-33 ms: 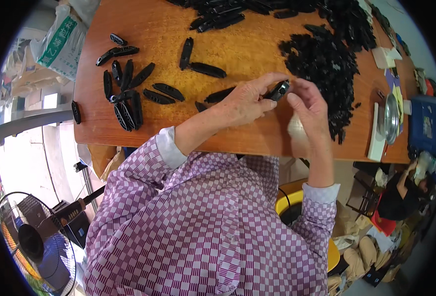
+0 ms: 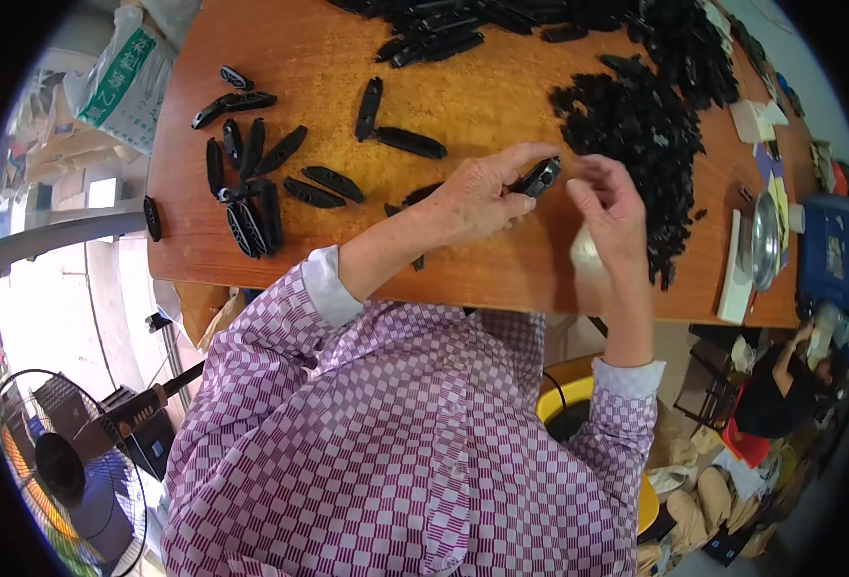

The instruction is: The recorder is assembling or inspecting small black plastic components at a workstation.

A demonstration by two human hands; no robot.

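Observation:
My left hand point(image 2: 477, 200) is closed around a black elongated plastic piece point(image 2: 540, 179), gripping it between thumb and fingers above the table's near part. The piece is tilted, its far end pointing up and right; a shiny spot shows on it. Just right of it, my right hand point(image 2: 614, 207) hovers with fingers curled and the thumb apart from them. Nothing shows between them, and the two hands do not touch. Similar black pieces lie partly behind my left wrist. Farther left on the table are two side by side point(image 2: 324, 185) and a loose cluster point(image 2: 251, 216).
A large heap of small black parts point(image 2: 626, 125) covers the table point(image 2: 501, 106) at right, with more long pieces point(image 2: 434, 43) along the far side. A metal bowl point(image 2: 764, 240) and a blue container point(image 2: 831, 248) sit far right. At lower left stands a fan point(image 2: 59, 466); another person point(image 2: 780, 389) is at right.
My right hand has drawn slightly right, away from the piece in my left hand. The whole view has shifted a little; the left hand keeps its hold.

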